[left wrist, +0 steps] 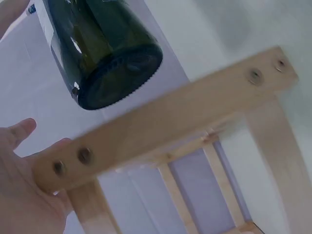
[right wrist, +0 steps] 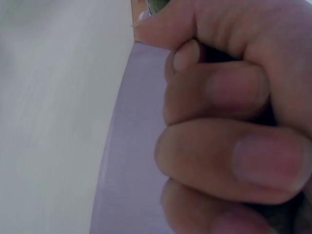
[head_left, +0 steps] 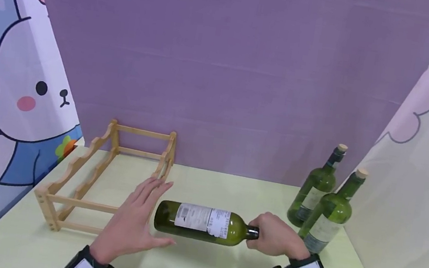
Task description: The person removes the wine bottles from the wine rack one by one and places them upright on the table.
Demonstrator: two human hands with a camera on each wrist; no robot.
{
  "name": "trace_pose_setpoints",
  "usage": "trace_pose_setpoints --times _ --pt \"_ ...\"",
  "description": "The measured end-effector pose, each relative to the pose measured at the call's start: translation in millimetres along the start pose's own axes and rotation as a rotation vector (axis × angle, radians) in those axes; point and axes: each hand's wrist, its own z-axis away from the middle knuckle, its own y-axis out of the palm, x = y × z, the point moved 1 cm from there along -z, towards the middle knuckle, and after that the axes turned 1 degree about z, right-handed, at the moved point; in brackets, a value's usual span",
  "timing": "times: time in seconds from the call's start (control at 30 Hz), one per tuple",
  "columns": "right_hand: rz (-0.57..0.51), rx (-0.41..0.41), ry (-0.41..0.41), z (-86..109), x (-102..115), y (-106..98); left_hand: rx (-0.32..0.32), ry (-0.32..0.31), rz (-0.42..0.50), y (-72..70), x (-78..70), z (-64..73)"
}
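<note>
A green wine bottle [head_left: 202, 224] lies roughly level above the table, its neck pointing right and its pale label toward the head camera. My right hand [head_left: 274, 236] grips it by the neck; in the right wrist view the fingers [right wrist: 219, 156] are curled in. My left hand [head_left: 132, 223] is spread beside the bottle's base, apart from it in the head view. Behind that hand stands a wooden wine rack [head_left: 83, 204] with wavy rails, partly hidden by the hand. In the left wrist view, the bottle's dark base [left wrist: 122, 78] appears near the rack's end post [left wrist: 161, 119].
Two more green wine bottles with corks, a rear one [head_left: 316, 185] and a front one [head_left: 331, 214], stand upright at the right, close behind my right hand. A purple backdrop [head_left: 231, 72] borders the pale table [head_left: 231, 187] at the back; printed cloths hang on both sides.
</note>
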Motion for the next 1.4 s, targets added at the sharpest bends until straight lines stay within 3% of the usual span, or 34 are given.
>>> trace_pose_setpoints --times 0.23,0.5,0.67,0.9,1.13,1.27,1.4 --pt "0.03 -0.002 -0.037 5.8 3.7 -2.7 0.037 0.06 -0.028 3.1 -16.6 -6.5" --pt "-0.009 0.019 -0.051 12.6 12.9 -8.3 0.105 0.132 0.03 16.9 -36.7 -11.1" --pt "-0.011 0.027 -0.071 17.2 21.0 -12.9 0.123 0.177 -0.026 26.2 -44.4 -14.0" --pt "0.01 0.034 -0.086 21.6 29.3 -17.6 0.169 0.159 -0.075 29.9 -51.2 -13.0" --pt "0.008 0.045 -0.102 20.9 31.8 -18.1 0.145 0.177 -0.116 33.5 -51.6 -8.8" --pt "-0.054 0.108 -0.097 17.8 32.2 -17.0 0.131 0.185 -0.132 35.6 -47.7 -7.7" --pt "-0.232 0.211 -0.068 20.5 30.2 -21.4 0.142 0.172 -0.099 37.8 -42.4 -5.7"
